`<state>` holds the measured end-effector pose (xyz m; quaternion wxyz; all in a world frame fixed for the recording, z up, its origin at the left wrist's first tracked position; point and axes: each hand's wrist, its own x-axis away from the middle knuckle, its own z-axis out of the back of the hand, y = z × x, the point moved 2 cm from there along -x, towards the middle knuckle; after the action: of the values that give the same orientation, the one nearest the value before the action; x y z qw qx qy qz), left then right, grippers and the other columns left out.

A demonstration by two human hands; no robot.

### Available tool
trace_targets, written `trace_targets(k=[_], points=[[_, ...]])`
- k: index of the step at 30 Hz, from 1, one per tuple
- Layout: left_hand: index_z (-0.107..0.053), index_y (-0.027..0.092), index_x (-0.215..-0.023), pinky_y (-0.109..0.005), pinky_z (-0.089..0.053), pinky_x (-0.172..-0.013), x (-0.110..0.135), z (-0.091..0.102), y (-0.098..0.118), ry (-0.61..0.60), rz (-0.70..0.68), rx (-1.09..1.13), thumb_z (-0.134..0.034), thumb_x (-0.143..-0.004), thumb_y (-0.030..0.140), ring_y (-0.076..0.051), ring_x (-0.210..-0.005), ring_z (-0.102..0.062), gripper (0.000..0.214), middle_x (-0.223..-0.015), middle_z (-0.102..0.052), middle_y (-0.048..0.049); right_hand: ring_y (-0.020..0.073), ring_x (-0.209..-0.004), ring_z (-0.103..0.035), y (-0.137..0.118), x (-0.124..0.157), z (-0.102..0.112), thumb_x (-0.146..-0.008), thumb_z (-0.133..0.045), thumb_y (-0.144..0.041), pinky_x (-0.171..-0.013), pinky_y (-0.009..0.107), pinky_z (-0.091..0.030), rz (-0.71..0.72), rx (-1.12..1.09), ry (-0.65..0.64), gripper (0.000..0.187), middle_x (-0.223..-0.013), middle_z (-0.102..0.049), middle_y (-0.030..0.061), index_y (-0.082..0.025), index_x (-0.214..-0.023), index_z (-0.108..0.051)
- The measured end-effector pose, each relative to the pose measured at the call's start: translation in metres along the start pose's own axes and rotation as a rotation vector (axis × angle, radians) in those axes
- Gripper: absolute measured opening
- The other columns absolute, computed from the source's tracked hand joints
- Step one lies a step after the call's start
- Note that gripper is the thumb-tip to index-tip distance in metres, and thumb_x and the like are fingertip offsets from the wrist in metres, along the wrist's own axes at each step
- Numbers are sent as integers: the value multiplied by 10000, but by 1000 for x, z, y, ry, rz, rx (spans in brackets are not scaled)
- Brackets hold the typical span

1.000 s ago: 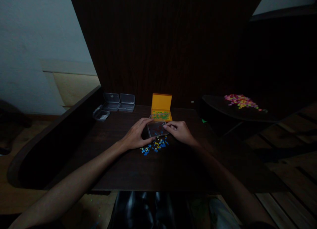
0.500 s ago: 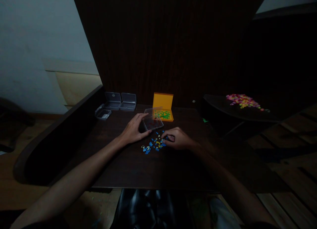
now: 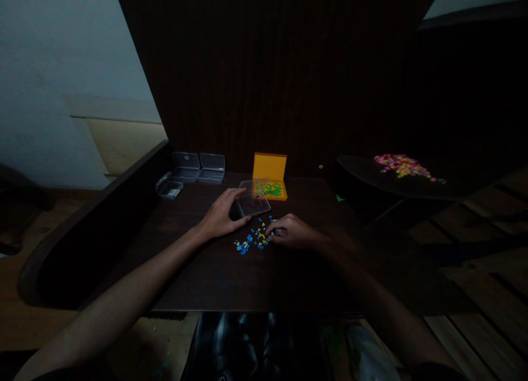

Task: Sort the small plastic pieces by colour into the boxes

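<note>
- Right hand [image 3: 292,231] has dropped from clear box [image 3: 253,205] to blocks [image 3: 248,242] in front of yellow box [image 3: 269,166], fingers curled; can't tell if gripping.
- Left hand [image 3: 223,213], apart, thumb spread, clasps clear box just before yellow box.

The case [image 3: 252,206] lies between pieces [image 3: 261,238] and box [image 3: 269,165].

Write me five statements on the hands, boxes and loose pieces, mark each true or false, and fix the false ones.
1. The left hand touches the nearest clear box. True.
2. Green pieces lie inside the yellow box. True.
3. The yellow box is closed. False: its lid stands raised.
4. The right hand is at the loose blue and yellow pieces. True.
5. Nothing lies to the right of the yellow box. False: the multicoloured pile does.
</note>
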<state>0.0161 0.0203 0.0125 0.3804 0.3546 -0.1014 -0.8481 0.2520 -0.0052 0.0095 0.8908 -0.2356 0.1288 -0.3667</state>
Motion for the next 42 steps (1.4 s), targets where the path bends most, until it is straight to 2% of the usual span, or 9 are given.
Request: trace_targets(k=[7, 12, 27, 33, 42], points=[[-370, 195, -1364, -422, -484, -985, 0, -1, 1, -2, -15, -3, -678, -794, 385, -258, -1144, -558, 675, -1287, -516, -117, 68, -504, -405, -3, -1, 3, -790, -601, -209, -554, 200, -284, -96, 8, -23, 153, -574, -523, -56, -166, -884, -714], [-374, 199, -1361, -426, -482, -988, 1, -2, 2, -14, -19, -2, -674, -797, 382, -262, -1157, -552, 664, -1296, -511, -115, 74, -518, -417, -5, -2, 2, -793, -581, -202, -557, 199, -278, -113, 27, -34, 146, -574, -508, -55, -171, -871, -701], [-373, 209, -1368, -430, -482, -982, 0, -2, 4, -14, -9, 5, -686, -782, 366, -263, -1141, -558, 683, -1282, -518, -112, 89, -525, -430, -14, -6, 1, -863, -553, -267, -569, 216, -267, -204, 146, -13, 191, -615, -554, -32, -193, -955, -704], [-373, 214, -1361, -442, -475, -992, -1, -2, 5, -18, -7, 11, -678, -788, 375, -265, -1149, -556, 669, -1282, -515, -111, 95, -565, -469, -10, -4, -1, -875, -544, -250, -590, 211, -286, -169, 151, 29, 172, -639, -573, -23, -191, -943, -691], [-373, 208, -1358, -447, -485, -973, 0, -3, 4, -19, -13, 15, -676, -787, 363, -259, -1119, -566, 665, -1277, -519, -112, 73, -494, -398, 1, -3, 0, -858, -531, -231, -544, 192, -286, -117, 10, 145, 155, -566, -492, -59, -152, -890, -661]])
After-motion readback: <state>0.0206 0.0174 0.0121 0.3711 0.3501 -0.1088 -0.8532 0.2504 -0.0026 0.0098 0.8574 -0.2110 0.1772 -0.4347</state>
